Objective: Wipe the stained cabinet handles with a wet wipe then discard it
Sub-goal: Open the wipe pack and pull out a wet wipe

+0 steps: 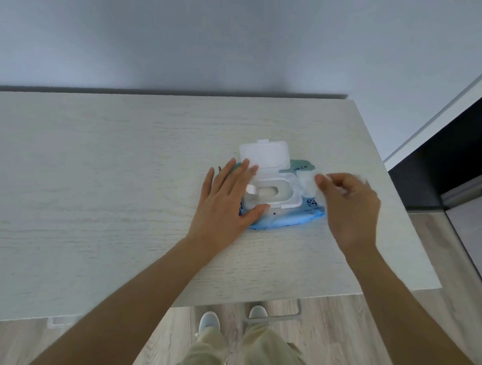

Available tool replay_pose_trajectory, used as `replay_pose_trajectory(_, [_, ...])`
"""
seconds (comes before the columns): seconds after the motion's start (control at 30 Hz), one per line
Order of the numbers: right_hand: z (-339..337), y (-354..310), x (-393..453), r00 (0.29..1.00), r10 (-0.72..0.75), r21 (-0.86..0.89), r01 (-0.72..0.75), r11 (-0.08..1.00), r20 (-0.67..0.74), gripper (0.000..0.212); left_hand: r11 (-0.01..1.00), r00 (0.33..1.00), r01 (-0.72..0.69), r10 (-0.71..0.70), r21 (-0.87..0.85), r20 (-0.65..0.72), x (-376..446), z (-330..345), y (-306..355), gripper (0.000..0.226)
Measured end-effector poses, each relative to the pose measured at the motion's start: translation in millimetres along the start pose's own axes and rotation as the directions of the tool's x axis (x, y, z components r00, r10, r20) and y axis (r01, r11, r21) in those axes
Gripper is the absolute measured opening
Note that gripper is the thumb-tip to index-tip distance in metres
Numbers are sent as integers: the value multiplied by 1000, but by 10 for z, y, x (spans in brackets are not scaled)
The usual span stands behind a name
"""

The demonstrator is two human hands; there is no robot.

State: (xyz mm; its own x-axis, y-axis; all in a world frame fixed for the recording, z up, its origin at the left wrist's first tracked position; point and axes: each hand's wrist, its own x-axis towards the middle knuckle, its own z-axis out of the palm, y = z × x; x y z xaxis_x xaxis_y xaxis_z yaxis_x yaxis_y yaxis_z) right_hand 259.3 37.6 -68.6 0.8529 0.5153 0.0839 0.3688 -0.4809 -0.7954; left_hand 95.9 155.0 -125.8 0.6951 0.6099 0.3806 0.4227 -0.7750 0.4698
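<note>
On the pale wood-grain cabinet top (pixel 125 178), toward its right side, lay a soft blue wet-wipe pack (pixel 285 216) with its white plastic flip lid (pixel 264 156) raised. The left hand (pixel 228 198) pressed flat, fingers spread, on the pack's left end. The right hand (pixel 348 208) pinched a crumpled white wet wipe (pixel 309 183) above the pack's right end.

R hand (pixel 348 208) blurred, wipe (pixel 309 184) part-hidden
</note>
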Motion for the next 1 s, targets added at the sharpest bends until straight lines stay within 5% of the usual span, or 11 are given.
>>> replay_pose_trajectory(0.1, [39,46,-185,999,-6,10,6,1000,47,9,994,998,42,-39,-96,41,-12,-93,57,82])
replay_pose_trajectory(0.23, [31,110,-309,999,-24,13,24,1000,46,12,977,975,-161,135,138,176,-26,-99,111,67])
replay_pose_trajectory(0.5, [-170,263,-418,992,-24,69,16,997,121,11,915,925,-187,42,356,378,20,-90,181,81])
replay_pose_trajectory(0.67, [-323,284,-428,983,-53,129,31,991,177,11,931,953,-202,116,302,279,282,-181,262,75])
replay_pose_trajectory(0.87, [-351,274,-473,955,-86,206,26,978,284,18,943,949,88,-177,321,261,644,-159,363,84])
replay_pose_trajectory(1.0, [-389,288,-473,948,-129,216,66,974,290,12,949,997,7,-32,315,73,303,-227,452,76])
